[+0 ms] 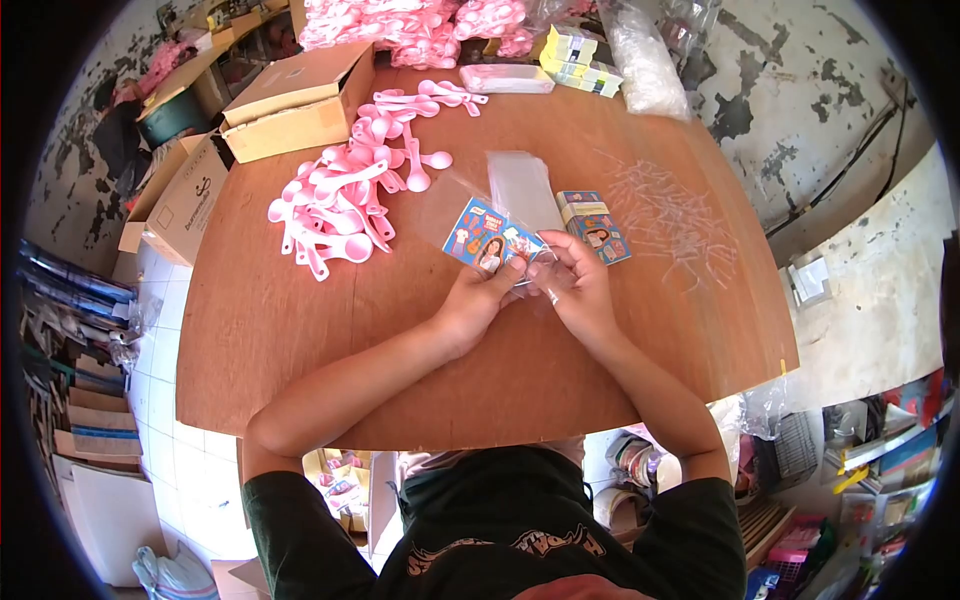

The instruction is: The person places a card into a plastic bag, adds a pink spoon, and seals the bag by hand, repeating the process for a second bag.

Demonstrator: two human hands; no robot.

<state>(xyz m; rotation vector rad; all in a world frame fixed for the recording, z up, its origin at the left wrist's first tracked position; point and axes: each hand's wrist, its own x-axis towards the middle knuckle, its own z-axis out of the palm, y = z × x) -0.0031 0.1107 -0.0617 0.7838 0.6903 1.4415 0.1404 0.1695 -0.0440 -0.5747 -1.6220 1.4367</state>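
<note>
A blue printed card (pixel 478 236) is held above the middle of the wooden table, tilted. My left hand (pixel 478 302) pinches its lower edge with the thumb on top. At the card's right end, my right hand (pixel 576 290) is closed, thumb and fingers pressed together on it. Something clear and shiny, like plastic film, shows around the card; its outline is hard to make out. Just beyond lies a stack of clear plastic bags (pixel 524 188). A banded bundle of similar blue cards (pixel 596 228) rests right of my right hand.
Pink plastic measuring spoons (pixel 345 200) are heaped on the left, before a cardboard box (pixel 298 105). Thin clear strips (pixel 680 225) lie scattered on the right. More pink spoons (pixel 400 35), yellow boxes (pixel 580 65) and a plastic roll (pixel 645 60) line the table's (pixel 330 350) far edge.
</note>
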